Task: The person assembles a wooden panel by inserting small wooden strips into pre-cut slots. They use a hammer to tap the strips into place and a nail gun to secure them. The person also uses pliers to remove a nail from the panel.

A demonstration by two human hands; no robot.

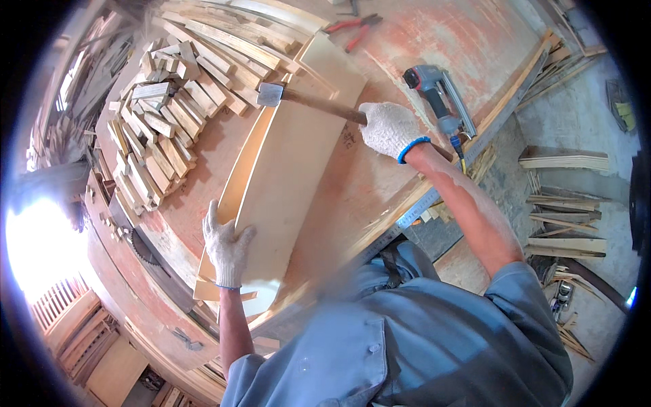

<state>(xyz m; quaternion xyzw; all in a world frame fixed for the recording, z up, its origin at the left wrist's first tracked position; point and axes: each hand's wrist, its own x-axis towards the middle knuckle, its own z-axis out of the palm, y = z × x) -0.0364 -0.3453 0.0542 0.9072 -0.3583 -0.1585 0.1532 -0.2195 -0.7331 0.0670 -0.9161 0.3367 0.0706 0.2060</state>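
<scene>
A white knit glove with a blue cuff covers my right hand [393, 130], which is closed round the wooden handle of a hammer [319, 106]. The hammer's metal head is over the far part of a long, pale plywood piece [288, 176]; contact between them is hard to judge. That piece looks like a shallow box or frame with a thin side wall along its left edge. My left hand [228, 249], gloved too, rests on its near left edge with the fingers spread over the side wall and the thumb on the top face.
Many short wood blocks [159, 125] are piled at the left of the worktable [352, 176]. A nail gun [441, 98] with a hose lies right of my right hand. Red-handled pliers [354, 28] lie at the far side. Wooden frames [566, 227] stand on the floor at right.
</scene>
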